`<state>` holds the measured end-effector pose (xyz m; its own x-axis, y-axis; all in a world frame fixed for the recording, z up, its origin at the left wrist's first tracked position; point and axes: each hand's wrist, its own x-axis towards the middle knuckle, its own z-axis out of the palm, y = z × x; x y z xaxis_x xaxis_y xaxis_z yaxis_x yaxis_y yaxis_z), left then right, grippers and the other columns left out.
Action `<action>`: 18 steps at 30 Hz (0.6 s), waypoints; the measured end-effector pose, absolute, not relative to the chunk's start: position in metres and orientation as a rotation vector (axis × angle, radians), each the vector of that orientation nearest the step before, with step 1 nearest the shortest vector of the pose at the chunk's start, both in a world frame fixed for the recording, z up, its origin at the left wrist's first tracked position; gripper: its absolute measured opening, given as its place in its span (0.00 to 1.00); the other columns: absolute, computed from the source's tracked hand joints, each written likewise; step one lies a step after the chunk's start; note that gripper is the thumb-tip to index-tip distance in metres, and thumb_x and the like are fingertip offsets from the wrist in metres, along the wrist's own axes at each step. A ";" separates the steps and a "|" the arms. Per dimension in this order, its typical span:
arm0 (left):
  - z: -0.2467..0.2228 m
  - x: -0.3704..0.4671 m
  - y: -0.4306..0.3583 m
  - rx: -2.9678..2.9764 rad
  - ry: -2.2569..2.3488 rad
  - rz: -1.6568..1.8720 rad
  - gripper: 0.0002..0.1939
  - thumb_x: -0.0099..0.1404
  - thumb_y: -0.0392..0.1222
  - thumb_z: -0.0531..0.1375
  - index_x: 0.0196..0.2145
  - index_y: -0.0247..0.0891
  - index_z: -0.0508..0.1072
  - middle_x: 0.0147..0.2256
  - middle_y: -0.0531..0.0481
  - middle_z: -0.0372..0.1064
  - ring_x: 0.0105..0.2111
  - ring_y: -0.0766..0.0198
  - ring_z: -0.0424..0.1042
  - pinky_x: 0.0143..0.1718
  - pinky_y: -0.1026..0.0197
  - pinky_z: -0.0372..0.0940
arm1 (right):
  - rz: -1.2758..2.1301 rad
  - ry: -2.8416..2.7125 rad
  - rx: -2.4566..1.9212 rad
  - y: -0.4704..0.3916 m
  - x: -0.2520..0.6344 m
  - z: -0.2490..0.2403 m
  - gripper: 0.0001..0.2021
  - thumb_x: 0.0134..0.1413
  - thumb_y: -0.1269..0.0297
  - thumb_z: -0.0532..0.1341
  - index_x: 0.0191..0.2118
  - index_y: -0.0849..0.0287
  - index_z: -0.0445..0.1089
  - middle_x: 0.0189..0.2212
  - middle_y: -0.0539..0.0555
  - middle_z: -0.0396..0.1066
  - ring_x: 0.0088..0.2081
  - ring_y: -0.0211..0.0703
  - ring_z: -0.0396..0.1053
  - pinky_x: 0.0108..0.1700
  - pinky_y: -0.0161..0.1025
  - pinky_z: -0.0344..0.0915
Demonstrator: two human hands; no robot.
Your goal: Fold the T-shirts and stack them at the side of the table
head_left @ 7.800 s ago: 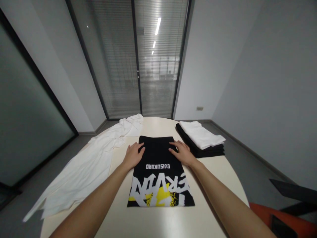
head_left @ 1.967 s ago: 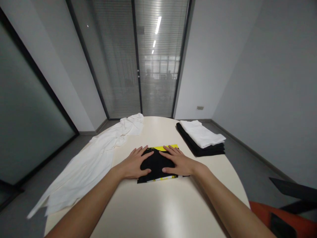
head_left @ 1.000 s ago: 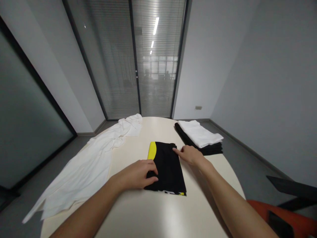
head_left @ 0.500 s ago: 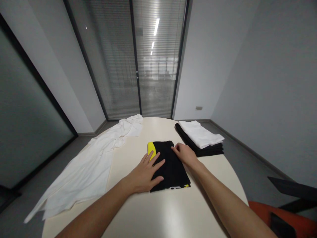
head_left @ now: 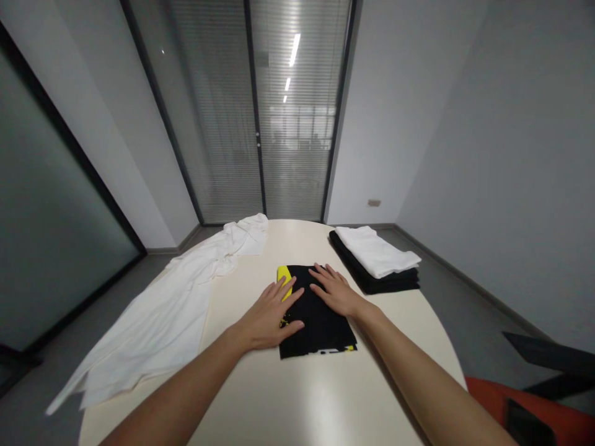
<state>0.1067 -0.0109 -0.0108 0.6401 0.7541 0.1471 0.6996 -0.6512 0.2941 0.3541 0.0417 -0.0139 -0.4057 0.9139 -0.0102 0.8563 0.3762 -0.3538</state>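
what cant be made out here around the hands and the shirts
- Head view: the print on the folded black shirt with yellow patches is folded inward; only slivers show.
- The left hand and right hand lie flat, covering parts of its top.
- How many black garments lie under the folded white shirt in the stack: too small.
- The loose white garment: crumpled, its kind unclear.
- The orange seat: cut off by the frame edge.

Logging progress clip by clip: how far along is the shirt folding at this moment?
Done: a folded white shirt tops a folded stack of black garments at the table's far right. In hand: the black printed shirt is folded into a compact rectangle, with the left hand and right hand lying flat on it, fingers spread. Left: the white garment lies spread and unfolded on the left.
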 end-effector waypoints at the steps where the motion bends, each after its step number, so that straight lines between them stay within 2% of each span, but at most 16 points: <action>1: -0.010 0.106 -0.009 2.649 1.214 0.420 0.36 0.72 0.60 0.50 0.71 0.46 0.47 0.72 0.44 0.34 0.71 0.49 0.36 0.69 0.41 0.41 | 0.452 -2.437 -1.589 0.042 0.354 -0.014 0.30 0.69 0.46 0.45 0.71 0.50 0.50 0.73 0.51 0.37 0.73 0.56 0.33 0.70 0.60 0.38; 4: -0.013 0.102 0.000 2.627 1.336 0.494 0.35 0.74 0.59 0.47 0.71 0.42 0.47 0.72 0.42 0.35 0.71 0.51 0.36 0.69 0.43 0.41 | 0.403 -2.412 -1.574 0.042 0.357 -0.013 0.30 0.69 0.46 0.45 0.71 0.52 0.51 0.73 0.52 0.38 0.73 0.55 0.35 0.70 0.58 0.38; 9: -0.024 0.099 0.008 2.560 1.452 0.341 0.36 0.73 0.63 0.46 0.71 0.42 0.48 0.71 0.40 0.40 0.71 0.49 0.41 0.68 0.40 0.40 | 0.398 -2.397 -1.627 0.043 0.363 -0.013 0.32 0.68 0.44 0.46 0.71 0.55 0.50 0.72 0.55 0.43 0.72 0.56 0.38 0.70 0.56 0.41; 14: -0.019 0.100 0.002 2.618 1.328 0.419 0.39 0.71 0.64 0.50 0.71 0.45 0.46 0.72 0.42 0.32 0.71 0.47 0.33 0.69 0.39 0.39 | 0.431 -2.388 -1.667 0.042 0.363 -0.012 0.31 0.68 0.44 0.45 0.71 0.51 0.50 0.72 0.56 0.42 0.71 0.57 0.41 0.69 0.57 0.44; 16: -0.016 0.101 -0.002 2.651 1.213 0.402 0.41 0.69 0.64 0.53 0.72 0.47 0.45 0.72 0.43 0.33 0.71 0.47 0.34 0.69 0.39 0.39 | 0.337 -2.350 -1.712 0.040 0.360 -0.008 0.33 0.67 0.45 0.48 0.71 0.55 0.51 0.70 0.61 0.49 0.69 0.58 0.49 0.67 0.55 0.50; 18: -0.016 0.102 -0.005 2.654 1.163 0.364 0.42 0.68 0.64 0.55 0.71 0.49 0.45 0.72 0.44 0.34 0.71 0.46 0.36 0.69 0.39 0.40 | 0.230 -2.254 -1.831 0.037 0.358 -0.001 0.34 0.64 0.42 0.52 0.66 0.62 0.59 0.64 0.67 0.61 0.64 0.60 0.59 0.62 0.52 0.57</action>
<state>0.1016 -0.0048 -0.0157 0.6561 0.7423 0.1362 0.6878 -0.6623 0.2972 0.3575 0.0366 -0.0014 -0.1940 0.9780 0.0769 0.9422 0.2076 -0.2630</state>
